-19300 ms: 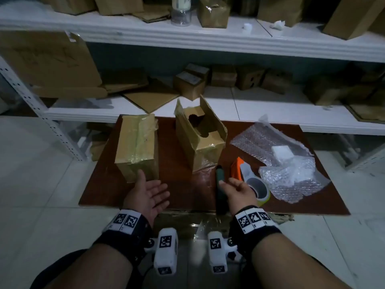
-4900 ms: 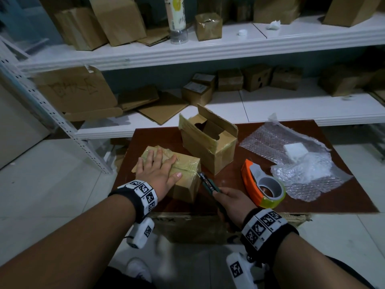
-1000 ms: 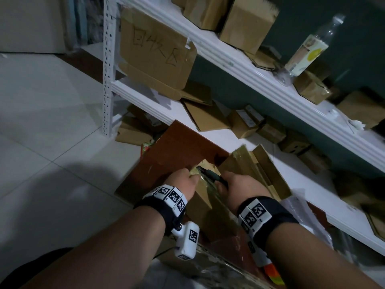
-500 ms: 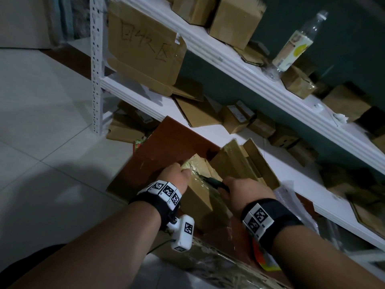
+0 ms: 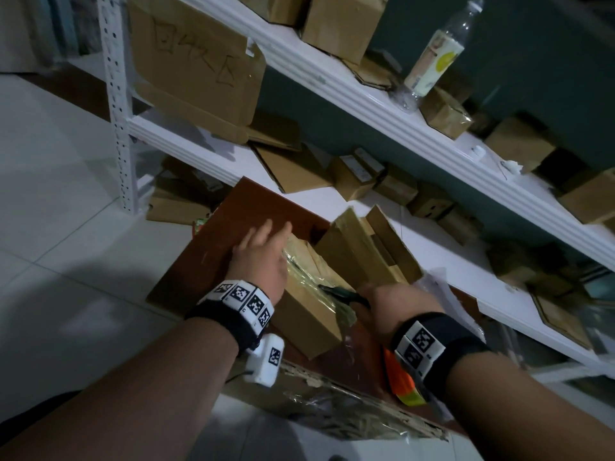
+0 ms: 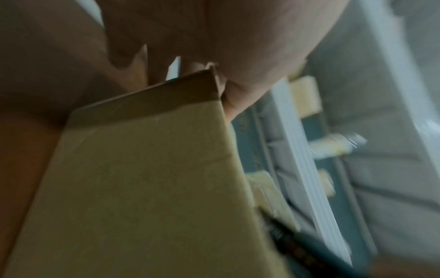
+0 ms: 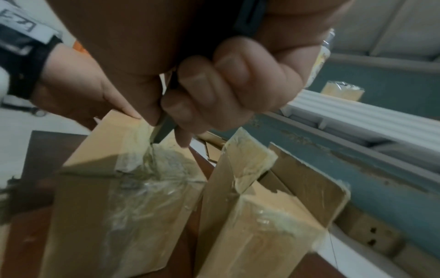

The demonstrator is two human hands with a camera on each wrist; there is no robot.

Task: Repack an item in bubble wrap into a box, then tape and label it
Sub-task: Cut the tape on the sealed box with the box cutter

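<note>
A taped cardboard box (image 5: 309, 311) lies on the brown board (image 5: 233, 221). My left hand (image 5: 266, 247) is over its far end with the fingers stretched out, and its thumb lies on the box top in the right wrist view. The left wrist view shows the box side (image 6: 142, 169) close up under the palm. My right hand (image 5: 386, 304) grips a dark utility knife (image 5: 342, 294). The knife (image 7: 164, 127) has its tip in the wrinkled clear tape on the box (image 7: 114, 197). An open cardboard box (image 5: 369, 254) stands right behind it, its flaps up (image 7: 262, 216).
An orange tape dispenser (image 5: 402, 384) sits under my right wrist. Bubble wrap (image 5: 439, 287) lies beyond my right hand. White shelves (image 5: 366, 104) behind the board hold several cardboard boxes and a plastic bottle (image 5: 436, 58). Tiled floor lies to the left.
My left hand's fingers, curled over the box's far end before, now stretch out straight. My right hand keeps the knife in the tape. The head view has shifted slightly.
</note>
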